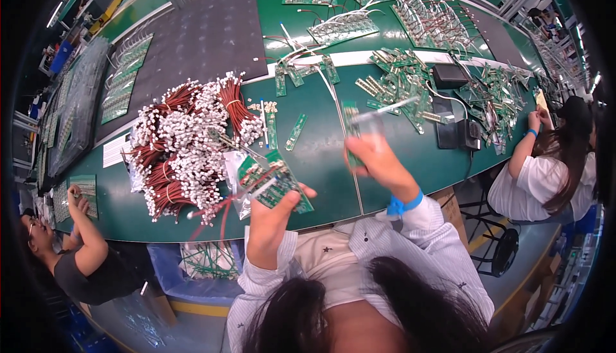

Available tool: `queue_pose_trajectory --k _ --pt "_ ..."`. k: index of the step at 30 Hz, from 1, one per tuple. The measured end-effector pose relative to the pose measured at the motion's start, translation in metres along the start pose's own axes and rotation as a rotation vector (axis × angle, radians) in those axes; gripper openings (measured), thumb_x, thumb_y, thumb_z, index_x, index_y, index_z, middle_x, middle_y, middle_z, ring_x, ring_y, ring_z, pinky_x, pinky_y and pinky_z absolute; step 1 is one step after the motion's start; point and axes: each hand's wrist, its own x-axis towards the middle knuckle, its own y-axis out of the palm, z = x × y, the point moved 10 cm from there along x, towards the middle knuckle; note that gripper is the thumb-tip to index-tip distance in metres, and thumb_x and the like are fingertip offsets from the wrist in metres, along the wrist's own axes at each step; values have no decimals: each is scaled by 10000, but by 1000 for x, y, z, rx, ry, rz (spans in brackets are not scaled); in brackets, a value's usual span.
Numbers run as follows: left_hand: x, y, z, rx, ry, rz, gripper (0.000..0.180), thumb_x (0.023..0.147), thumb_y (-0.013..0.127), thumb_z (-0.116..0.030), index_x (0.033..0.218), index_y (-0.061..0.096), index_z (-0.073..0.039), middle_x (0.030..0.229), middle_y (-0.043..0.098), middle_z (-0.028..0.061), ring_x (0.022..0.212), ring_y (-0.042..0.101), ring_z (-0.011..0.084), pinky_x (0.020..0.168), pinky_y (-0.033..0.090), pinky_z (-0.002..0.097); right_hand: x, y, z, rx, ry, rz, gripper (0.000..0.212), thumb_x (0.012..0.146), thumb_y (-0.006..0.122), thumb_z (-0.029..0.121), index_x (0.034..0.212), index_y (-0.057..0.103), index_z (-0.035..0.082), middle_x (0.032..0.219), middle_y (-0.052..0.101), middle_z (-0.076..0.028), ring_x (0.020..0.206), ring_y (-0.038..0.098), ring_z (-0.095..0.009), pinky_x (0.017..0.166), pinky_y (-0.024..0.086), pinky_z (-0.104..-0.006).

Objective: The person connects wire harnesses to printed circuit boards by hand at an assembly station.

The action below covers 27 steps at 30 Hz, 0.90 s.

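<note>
My left hand [271,217] is closed round several green circuit boards [280,185], with the thumb across their near edge. Red wires [221,208] with a white connector trail to the left of these boards, blurred. Further right, my right hand [383,165] grips a narrow green circuit board strip [350,117] that stands up above the fingers. A pale, smeared streak beside this strip is too blurred to name. Between the hands, a single narrow board [296,131] lies on the green table mat [321,189].
A big heap of red wire bundles [170,151] with white connectors lies left. Loose board strips [401,83] pile up right, near a black box [450,76]. Wired panels [343,27] lie at the back. A blue bin [168,276] stands below the table edge. Co-workers sit on both sides.
</note>
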Motion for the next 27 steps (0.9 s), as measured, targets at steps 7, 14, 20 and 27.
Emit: queue_pose_trajectory --k 7,14,20,27 --pt "6 -21 16 -18 -30 -190 281 791 526 -91 1046 422 -32 888 556 96 724 512 113 580 400 237 104 -13 -8 -1045 -259 -83 472 780 485 434 589 550 7 577 554 -113 538 568 -236 479 437 -351" --pt "3 -41 13 -67 7 -218 277 808 486 -88 1069 417 -26 932 554 122 732 513 122 572 398 248 82 -37 11 -1484 -335 -509 397 750 520 418 640 550 38 598 556 -116 523 551 -290 438 408 -420" --pt "5 -40 11 -47 5 -208 268 806 499 -97 1054 434 -19 933 558 115 741 515 121 586 396 250 52 -35 24 -1183 -563 -462 169 715 581 142 824 516 30 807 558 -78 642 561 -264 523 441 -344" --pt "6 -38 10 -34 8 -202 275 804 510 -106 1055 437 -21 928 562 108 750 519 119 592 395 246 49 2 5 -1267 -924 -159 289 711 499 1 999 513 -2 1035 505 -130 913 518 -281 762 444 -328"
